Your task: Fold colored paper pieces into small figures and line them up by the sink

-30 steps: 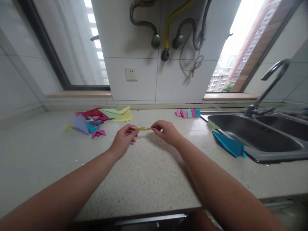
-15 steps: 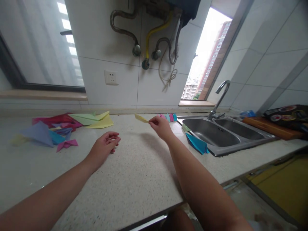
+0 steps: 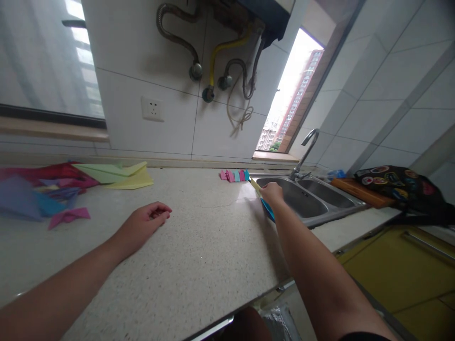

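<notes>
My right hand (image 3: pixel 272 193) reaches to the left edge of the steel sink (image 3: pixel 313 201), fingers closed on a narrow folded yellow paper (image 3: pixel 255 184) whose tip sticks out to the left. Just beneath the hand lies a blue folded paper (image 3: pixel 267 210) on the sink's rim. My left hand (image 3: pixel 146 219) rests on the speckled counter (image 3: pixel 199 246), palm partly up, fingers loosely curled, holding nothing. A row of small pink and blue folded pieces (image 3: pixel 234 175) stands by the back wall.
A heap of coloured folded papers (image 3: pixel 53 189) with a yellow-green sheet (image 3: pixel 121 174) lies at the far left. A tap (image 3: pixel 306 149) rises behind the sink. A wooden board (image 3: pixel 359 190) and a dark bag (image 3: pixel 401 187) sit right of it. Hoses hang on the tiled wall.
My left hand let go of the yellow paper and settled on the counter. My right hand carried the paper rightward to the sink's edge. The view swung right.
</notes>
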Demonstrator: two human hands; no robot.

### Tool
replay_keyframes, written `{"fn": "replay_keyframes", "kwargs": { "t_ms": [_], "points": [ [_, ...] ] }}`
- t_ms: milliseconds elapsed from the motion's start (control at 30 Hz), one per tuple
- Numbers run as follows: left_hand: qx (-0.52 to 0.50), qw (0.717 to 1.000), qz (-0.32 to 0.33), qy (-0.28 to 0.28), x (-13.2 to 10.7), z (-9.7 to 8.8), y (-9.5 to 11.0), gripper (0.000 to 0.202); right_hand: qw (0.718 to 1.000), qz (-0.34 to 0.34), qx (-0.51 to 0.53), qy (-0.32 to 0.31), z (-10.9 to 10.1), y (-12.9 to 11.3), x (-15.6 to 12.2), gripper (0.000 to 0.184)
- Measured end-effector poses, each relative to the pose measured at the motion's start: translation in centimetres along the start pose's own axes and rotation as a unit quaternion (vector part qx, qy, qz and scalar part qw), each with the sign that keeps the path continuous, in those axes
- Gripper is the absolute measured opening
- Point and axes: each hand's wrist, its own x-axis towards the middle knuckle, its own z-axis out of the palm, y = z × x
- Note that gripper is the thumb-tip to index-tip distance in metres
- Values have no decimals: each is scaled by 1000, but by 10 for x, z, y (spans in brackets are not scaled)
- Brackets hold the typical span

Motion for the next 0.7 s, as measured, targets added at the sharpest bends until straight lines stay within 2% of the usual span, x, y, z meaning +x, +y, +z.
{"fn": "replay_keyframes", "kwargs": {
  "t_ms": [300, 433, 700],
  "points": [
    [16, 1000, 9, -20, 2, 0, -1, 26, 995, 55, -67, -47, 8, 7, 17, 36],
    [13, 1000, 6, -21, 2, 0, -2, 25, 993, 64, -81, -52, 14, 6, 21, 44],
    [12, 1000, 2, -26, 3, 0, 0, 24, 991, 75, -102, -52, 18, 7, 27, 48]
  ]
}}
